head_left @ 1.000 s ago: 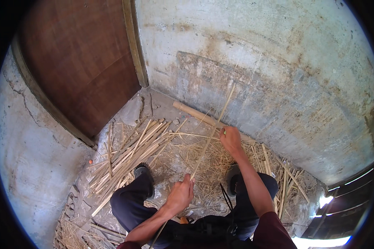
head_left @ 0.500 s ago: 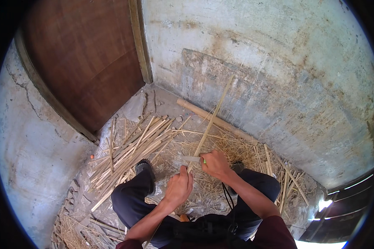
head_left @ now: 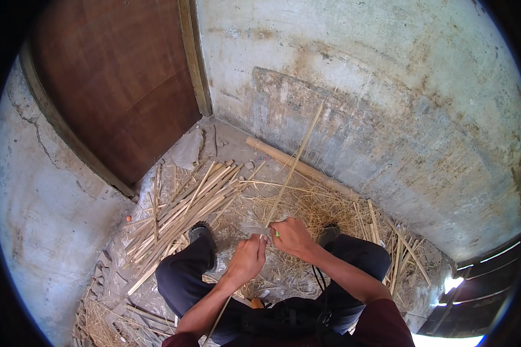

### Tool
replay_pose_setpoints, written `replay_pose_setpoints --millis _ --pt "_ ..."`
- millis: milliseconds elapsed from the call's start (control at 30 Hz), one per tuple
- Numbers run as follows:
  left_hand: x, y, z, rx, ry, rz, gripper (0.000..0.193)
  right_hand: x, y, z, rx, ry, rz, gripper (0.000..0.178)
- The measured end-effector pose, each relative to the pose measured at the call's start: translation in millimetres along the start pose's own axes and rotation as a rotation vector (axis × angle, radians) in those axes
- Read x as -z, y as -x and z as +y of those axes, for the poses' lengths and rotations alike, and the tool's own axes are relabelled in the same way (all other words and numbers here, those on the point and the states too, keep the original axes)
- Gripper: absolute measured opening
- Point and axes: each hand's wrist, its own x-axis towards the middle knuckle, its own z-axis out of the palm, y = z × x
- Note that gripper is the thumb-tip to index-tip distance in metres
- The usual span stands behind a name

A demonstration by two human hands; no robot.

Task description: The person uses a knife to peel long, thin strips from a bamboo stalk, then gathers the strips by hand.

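A long, thin bamboo strip (head_left: 296, 159) slants from in front of my body up toward the wall. My left hand (head_left: 248, 258) is closed around its near part, and the tail of the strip shows by my left forearm. In my right hand (head_left: 295, 237) is a knife (head_left: 256, 230) with a bit of green handle showing. Its blade points left and lies across the strip, just beyond my left fingertips. The two hands are almost touching, between my knees; the exact contact of blade and strip is too small to make out.
Many split bamboo sticks (head_left: 185, 211) lie piled at the left. A thick bamboo pole (head_left: 298, 166) rests along the wall's foot. Shavings (head_left: 324, 211) litter the floor, with more sticks (head_left: 400, 251) at right. A brown door (head_left: 113, 81) stands at far left.
My right hand with the knife has come down and left along the strip toward my left hand. The strip has turned to look narrower; my left hand has shifted slightly.
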Motion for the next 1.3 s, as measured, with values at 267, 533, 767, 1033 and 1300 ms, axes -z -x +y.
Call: replay_pose_setpoints --millis 267,533,767,1033,1300 --pt "0 0 5 0.069 -0.087 -0.042 0.019 -10 -8 20 -0.250 -0.037 0.107 0.020" --pt "3 3 8 0.026 0.009 -0.027 0.020 15 -19 41 -0.155 0.025 0.202 0.020" --pt "10 0 5 0.057 0.141 -0.141 0.021 5 -7 13 -0.057 0.032 0.032 0.020" --pt "6 2 12 0.111 0.045 -0.087 0.021 -1 -11 18 -0.090 0.034 0.030 0.020" --pt "-7 16 6 0.059 -0.062 -0.107 0.021 33 -24 73 -0.280 0.173 0.249 0.022"
